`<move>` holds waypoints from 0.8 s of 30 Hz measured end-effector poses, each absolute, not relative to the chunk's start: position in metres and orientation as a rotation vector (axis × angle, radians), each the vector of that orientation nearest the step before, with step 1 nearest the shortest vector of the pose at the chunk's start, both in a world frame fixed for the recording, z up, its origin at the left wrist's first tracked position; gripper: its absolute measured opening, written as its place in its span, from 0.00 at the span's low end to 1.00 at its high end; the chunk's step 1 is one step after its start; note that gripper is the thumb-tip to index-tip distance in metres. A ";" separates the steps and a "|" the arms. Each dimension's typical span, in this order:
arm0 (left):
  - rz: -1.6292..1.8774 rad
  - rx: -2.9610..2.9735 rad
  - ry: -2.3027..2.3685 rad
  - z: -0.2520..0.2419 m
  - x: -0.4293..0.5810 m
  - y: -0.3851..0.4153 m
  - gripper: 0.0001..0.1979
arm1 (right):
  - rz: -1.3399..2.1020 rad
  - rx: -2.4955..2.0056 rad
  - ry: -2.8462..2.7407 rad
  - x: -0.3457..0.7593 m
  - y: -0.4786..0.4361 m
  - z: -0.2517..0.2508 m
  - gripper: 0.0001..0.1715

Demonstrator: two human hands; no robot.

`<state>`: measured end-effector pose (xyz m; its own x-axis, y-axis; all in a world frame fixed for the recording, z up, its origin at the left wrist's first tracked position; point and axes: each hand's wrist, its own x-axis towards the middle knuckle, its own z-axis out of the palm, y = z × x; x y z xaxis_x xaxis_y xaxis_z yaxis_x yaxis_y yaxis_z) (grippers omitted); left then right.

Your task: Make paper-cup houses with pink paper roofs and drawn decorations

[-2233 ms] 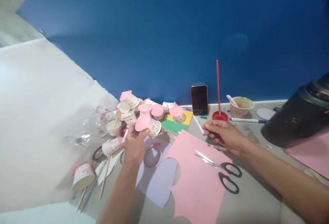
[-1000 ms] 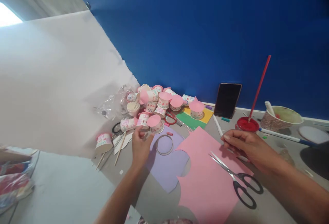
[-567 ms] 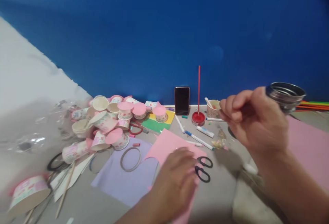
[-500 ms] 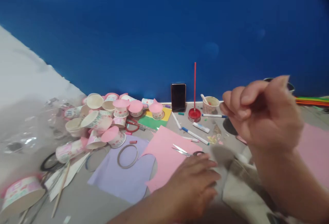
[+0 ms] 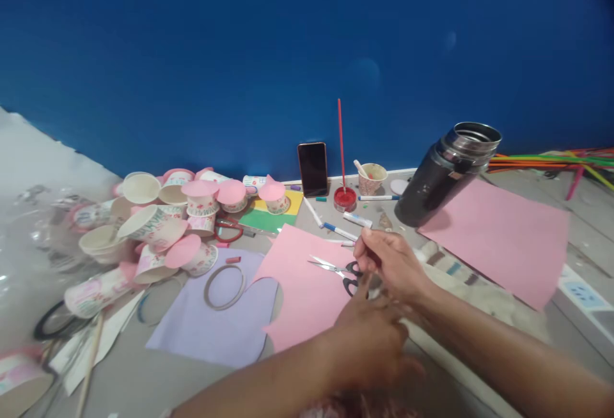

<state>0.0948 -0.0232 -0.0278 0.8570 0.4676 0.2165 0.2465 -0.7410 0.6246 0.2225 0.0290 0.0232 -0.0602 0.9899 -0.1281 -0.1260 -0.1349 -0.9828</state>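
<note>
My right hand [image 5: 391,263] rests on the table with its fingers curled against the black handles of the scissors [image 5: 336,270]. The scissors lie on a pink paper sheet [image 5: 300,296] with their blades pointing left. Just below them, my left hand [image 5: 369,341] hovers with its back to the camera, its fingers blurred and partly hidden. A purple sheet [image 5: 206,332] with a tape ring [image 5: 223,286] on it lies left of the pink sheet.
A heap of paper cups [image 5: 158,220] with pink lids fills the left side. Along the blue wall stand a phone [image 5: 313,169], a red paint lid [image 5: 345,199] with a stick, a cup [image 5: 371,179] and a black flask [image 5: 446,175]. Markers [image 5: 341,231], another pink sheet [image 5: 499,232] and coloured straws [image 5: 551,161] lie to the right.
My right hand came down from in front of the camera to the scissors handles. My left hand moved from the cups across to the scissors. The view swung to the right.
</note>
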 end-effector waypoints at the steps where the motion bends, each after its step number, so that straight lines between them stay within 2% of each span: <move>1: 0.517 2.390 0.551 -0.023 0.088 -0.021 0.11 | 1.372 -1.210 -1.062 0.219 0.028 0.008 0.36; 5: 0.606 2.346 0.566 -0.008 0.049 -0.014 0.03 | 1.292 -1.244 -0.985 0.223 0.032 -0.006 0.35; 8: 0.661 2.265 0.737 -0.003 0.020 -0.014 0.08 | 1.273 -1.229 -0.914 0.237 0.038 0.027 0.34; 10: 0.662 2.214 0.807 0.002 0.007 -0.015 0.11 | 1.256 -1.095 -0.963 0.239 0.042 0.053 0.29; 13: 0.571 2.206 0.861 0.012 -0.004 -0.015 0.14 | 1.132 -0.971 -1.176 0.224 0.051 0.064 0.29; 17: 0.433 2.279 0.970 0.024 -0.022 -0.012 0.14 | 0.665 -0.954 -1.675 0.189 0.059 0.019 0.29; 20: 0.433 2.260 1.146 0.030 -0.046 0.001 0.13 | 0.542 -0.842 -1.808 0.178 0.064 -0.016 0.27; 24: 0.483 2.145 1.567 0.033 -0.068 0.036 0.14 | 0.419 -0.798 -1.950 0.184 0.067 -0.028 0.21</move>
<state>-0.0676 0.0357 0.0327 0.2979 0.9543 0.0227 0.8014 -0.2630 0.5372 0.1844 0.0674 -0.0282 -0.3323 0.6845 0.6488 0.3574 0.7280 -0.5850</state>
